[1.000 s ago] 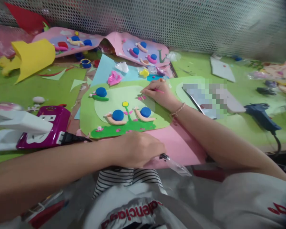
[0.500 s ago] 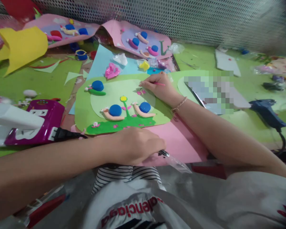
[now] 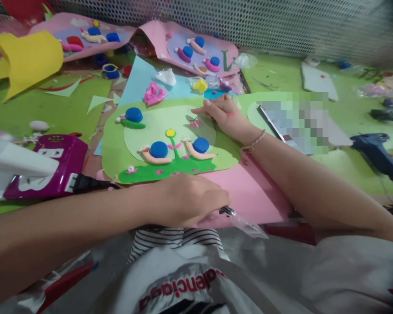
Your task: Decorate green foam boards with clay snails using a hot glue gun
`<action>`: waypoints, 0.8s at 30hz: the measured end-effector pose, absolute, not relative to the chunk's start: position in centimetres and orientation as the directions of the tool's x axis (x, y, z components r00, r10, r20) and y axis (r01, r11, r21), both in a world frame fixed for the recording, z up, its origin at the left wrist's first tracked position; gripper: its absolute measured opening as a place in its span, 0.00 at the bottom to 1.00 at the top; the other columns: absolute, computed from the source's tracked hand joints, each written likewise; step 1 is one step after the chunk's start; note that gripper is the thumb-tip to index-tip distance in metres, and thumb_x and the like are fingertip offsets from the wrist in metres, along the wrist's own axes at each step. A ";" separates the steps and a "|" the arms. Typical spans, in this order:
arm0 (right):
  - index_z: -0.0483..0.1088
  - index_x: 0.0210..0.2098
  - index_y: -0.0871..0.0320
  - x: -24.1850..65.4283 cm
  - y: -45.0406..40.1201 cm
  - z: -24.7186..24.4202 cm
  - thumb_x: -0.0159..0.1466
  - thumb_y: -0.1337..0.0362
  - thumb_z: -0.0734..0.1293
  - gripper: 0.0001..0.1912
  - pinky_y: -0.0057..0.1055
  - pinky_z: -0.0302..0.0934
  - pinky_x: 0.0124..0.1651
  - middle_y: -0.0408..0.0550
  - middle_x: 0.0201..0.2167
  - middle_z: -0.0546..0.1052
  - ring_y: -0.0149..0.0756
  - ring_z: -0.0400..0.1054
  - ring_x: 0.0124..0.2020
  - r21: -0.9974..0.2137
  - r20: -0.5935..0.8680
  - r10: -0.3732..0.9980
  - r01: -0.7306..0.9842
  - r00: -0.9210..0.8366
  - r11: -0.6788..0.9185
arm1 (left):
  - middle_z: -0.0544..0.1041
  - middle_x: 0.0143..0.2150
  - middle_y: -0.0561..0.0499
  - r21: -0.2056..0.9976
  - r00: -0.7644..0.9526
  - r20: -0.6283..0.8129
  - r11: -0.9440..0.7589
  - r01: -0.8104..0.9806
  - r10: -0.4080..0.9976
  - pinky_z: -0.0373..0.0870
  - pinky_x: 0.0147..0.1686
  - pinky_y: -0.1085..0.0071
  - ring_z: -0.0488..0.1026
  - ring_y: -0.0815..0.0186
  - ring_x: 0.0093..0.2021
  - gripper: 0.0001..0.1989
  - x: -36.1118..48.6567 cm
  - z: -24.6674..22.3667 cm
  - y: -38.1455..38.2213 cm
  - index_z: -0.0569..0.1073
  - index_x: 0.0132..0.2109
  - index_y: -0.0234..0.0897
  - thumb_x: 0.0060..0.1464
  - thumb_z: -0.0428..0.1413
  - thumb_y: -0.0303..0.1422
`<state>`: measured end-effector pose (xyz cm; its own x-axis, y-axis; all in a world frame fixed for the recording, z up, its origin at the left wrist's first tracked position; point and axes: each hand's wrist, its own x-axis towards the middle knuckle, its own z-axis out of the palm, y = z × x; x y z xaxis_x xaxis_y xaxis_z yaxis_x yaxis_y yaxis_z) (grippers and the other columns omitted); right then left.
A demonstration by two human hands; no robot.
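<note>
My left hand (image 3: 193, 198) is closed on a small clear plastic bag (image 3: 249, 224) with something black at its mouth, below the green picture card (image 3: 113, 152). My right hand (image 3: 224, 113) hovers over the card's upper right, its index finger stretched out. A thin pink stick (image 3: 230, 114) shows only as a short bit against that hand, the rest hidden by the fingers. Just below the fingertip is a small pink clay butterfly (image 3: 195, 124). The card also bears clay snails with blue shells (image 3: 159, 150) and a yellow flower (image 3: 170, 133) on green ground.
A purple power strip (image 3: 74, 152) with plugs stands at left. Pink clay (image 3: 153, 93), white clay (image 3: 166, 77) and a yellow lump (image 3: 200, 85) lie behind the card. At right are a partly blurred phone (image 3: 275, 124) and a blue glue gun (image 3: 378, 150). Pink snail cards (image 3: 150, 37) lean behind.
My right hand has shifted slightly up and away from the butterfly, its index finger now straighter. Less of the pink stick shows. The left hand keeps its grip on the bag.
</note>
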<state>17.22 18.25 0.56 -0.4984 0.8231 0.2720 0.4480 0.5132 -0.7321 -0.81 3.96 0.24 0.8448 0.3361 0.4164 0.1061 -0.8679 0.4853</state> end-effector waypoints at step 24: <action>0.68 0.56 0.61 19.6 19.2 0.2 0.71 0.59 0.45 0.27 0.40 0.61 0.45 0.51 0.34 0.67 0.38 0.62 0.36 -0.186 0.234 0.408 0.371 -0.882 0.910 | 0.71 0.28 0.50 0.460 0.859 0.401 -0.881 0.112 0.319 0.62 0.29 0.73 0.67 0.66 0.30 0.05 -0.9 0.8 4.0 0.66 0.37 0.35 0.60 0.47 0.27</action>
